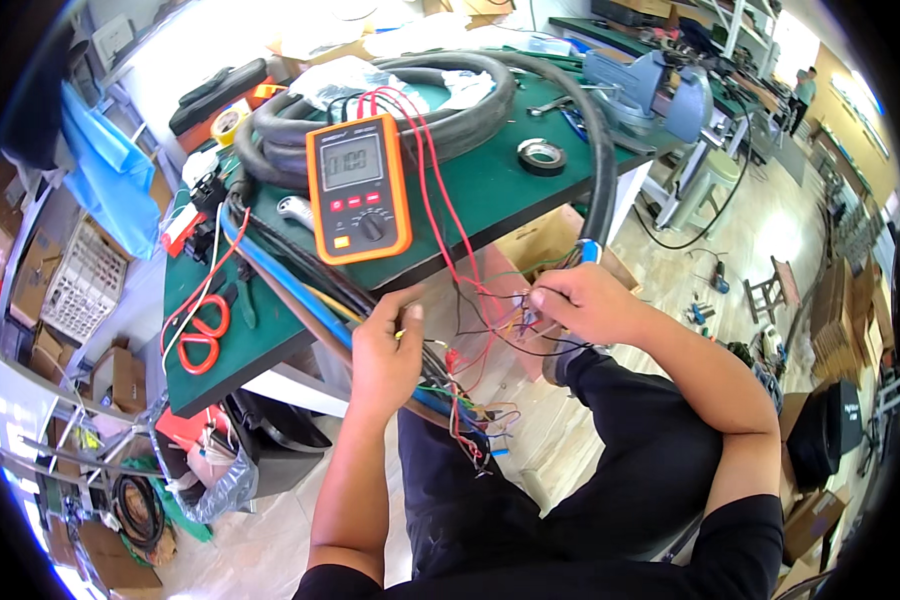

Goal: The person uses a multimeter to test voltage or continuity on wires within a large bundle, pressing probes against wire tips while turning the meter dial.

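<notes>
My right hand (590, 303) pinches several thin coloured wires (527, 312) at the stripped end of a thick black cable (600, 150), which bends down over the table edge. My left hand (388, 345) is curled beside a bundle of blue, brown and black cables (305, 290). A bit of yellow shows at its thumb; what the fingers hold is too small to name. Loose wire ends of the bundle (465, 415) hang above my lap. An orange-framed grey electrical tester (360, 188) stands tilted on the table. Red leads (435, 180) run from its top down toward the wires near my right hand.
The green-topped table (510, 205) carries the coiled cable, black tape roll (541, 156), red-handled scissors (205, 335), pliers (245, 300) and a blue vise (645, 90). Below stand a wooden box (540, 240) and a lined bin (225, 480). A stool (710, 180) is behind.
</notes>
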Motion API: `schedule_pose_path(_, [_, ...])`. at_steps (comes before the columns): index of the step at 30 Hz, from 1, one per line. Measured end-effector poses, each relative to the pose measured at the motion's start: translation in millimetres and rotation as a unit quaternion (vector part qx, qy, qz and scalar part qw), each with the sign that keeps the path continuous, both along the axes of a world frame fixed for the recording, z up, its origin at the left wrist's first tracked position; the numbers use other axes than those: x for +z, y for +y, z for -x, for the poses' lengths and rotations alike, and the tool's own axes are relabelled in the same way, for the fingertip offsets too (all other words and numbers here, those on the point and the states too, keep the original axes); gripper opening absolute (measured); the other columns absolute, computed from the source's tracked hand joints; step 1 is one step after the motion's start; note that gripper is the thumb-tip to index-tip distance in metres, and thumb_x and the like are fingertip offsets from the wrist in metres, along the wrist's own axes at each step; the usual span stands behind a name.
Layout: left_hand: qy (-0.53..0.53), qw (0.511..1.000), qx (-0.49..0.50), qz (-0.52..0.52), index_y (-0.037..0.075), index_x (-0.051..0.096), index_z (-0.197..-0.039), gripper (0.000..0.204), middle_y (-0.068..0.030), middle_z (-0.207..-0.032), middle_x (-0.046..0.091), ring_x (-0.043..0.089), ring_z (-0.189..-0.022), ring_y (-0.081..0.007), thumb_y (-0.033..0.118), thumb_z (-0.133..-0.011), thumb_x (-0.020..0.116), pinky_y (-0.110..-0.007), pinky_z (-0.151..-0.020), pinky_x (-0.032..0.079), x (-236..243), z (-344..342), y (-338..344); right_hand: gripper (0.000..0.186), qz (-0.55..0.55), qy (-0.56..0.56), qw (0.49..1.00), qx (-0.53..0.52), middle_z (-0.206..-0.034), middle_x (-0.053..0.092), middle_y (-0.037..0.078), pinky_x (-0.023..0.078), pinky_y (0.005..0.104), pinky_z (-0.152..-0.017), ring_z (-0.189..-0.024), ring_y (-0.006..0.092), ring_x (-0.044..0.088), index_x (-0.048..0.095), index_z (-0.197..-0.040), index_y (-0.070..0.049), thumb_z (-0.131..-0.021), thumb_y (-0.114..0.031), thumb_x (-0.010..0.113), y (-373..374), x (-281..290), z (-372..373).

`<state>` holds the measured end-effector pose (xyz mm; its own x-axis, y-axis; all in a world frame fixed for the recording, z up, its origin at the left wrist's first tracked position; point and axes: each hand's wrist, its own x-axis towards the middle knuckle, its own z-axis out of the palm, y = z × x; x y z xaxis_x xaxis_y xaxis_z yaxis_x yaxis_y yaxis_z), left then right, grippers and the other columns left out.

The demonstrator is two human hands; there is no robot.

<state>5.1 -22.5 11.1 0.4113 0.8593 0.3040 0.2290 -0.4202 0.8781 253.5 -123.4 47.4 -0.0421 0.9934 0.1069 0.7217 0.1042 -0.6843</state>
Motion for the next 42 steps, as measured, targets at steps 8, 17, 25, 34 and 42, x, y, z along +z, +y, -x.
schedule_pose_path(8, [-0.003, 1.0, -0.011, -0.008, -0.001, 0.064, -0.117, 0.024, -0.0042, -0.077, 0.059, 0.049, -0.071, -0.0097, 0.011, -0.097, 0.058, -0.026, -0.067, 0.045, -1.9, 3.4, 1.0, 0.028, 0.0, 0.011, 1.0, 0.017, -0.071, 0.063, 0.008, 0.048, 0.0313, -0.062, -0.064, 0.0166, 0.06, 0.063, -0.086, 0.0, -0.101, -0.021, 0.051, 2.3, -6.1, -3.4])
schedule_pose_path(17, [-0.008, 1.0, -0.008, -0.013, 0.0, 0.064, -0.116, 0.023, -0.0024, -0.074, 0.055, 0.047, -0.069, -0.0089, 0.009, -0.096, 0.058, -0.025, -0.066, 0.044, -4.1, 1.7, 2.0, 0.028, -0.012, 0.03, 0.999, 0.012, -0.074, 0.064, 0.017, 0.048, 0.04, -0.063, -0.068, 0.0347, 0.062, 0.067, -0.093, -0.002, -0.098, -0.025, 0.053, 2.4, -7.4, -5.4])
schedule_pose_path(25, [-0.001, 1.0, -0.001, 0.016, 0.0, 0.064, -0.113, 0.02, -0.0022, -0.079, 0.059, 0.05, -0.07, -0.007, 0.009, -0.098, 0.055, -0.025, -0.065, 0.045, -4.7, -5.7, -2.0, 0.029, -0.042, 0.006, 0.999, 0.01, -0.07, 0.059, 0.021, 0.046, 0.0416, -0.061, -0.066, 0.0379, 0.058, 0.063, -0.088, 0.001, -0.097, -0.025, 0.054, 2.0, -10.8, -5.8])
schedule_pose_path(34, [-0.048, 0.98, -0.126, 0.148, -0.002, 0.065, -0.11, 0.02, -0.0045, -0.089, 0.065, 0.056, -0.077, -0.008, 0.01, -0.095, 0.06, -0.024, -0.071, 0.047, 6.6, -60.4, -38.4, 0.03, -0.014, 0.019, 0.999, 0.023, -0.069, 0.063, 0.015, 0.048, 0.0402, -0.061, -0.064, 0.0322, 0.062, 0.063, -0.091, -0.001, -0.099, -0.026, 0.051, 2.3, -3.4, 0.8])
schedule_pose_path(42, [-0.08, 0.971, -0.144, 0.173, -0.004, 0.065, -0.106, 0.024, -0.0056, -0.09, 0.068, 0.057, -0.08, -0.0077, 0.017, -0.094, 0.067, -0.024, -0.071, 0.047, -9.0, -70.8, -34.9, 0.032, 0.004, 0.076, 0.997, 0.035, -0.059, 0.056, 0.009, 0.046, 0.0335, -0.055, -0.054, 0.0206, 0.058, 0.059, -0.088, -0.001, -0.102, -0.028, 0.048, -2.1, -10.6, -2.0])
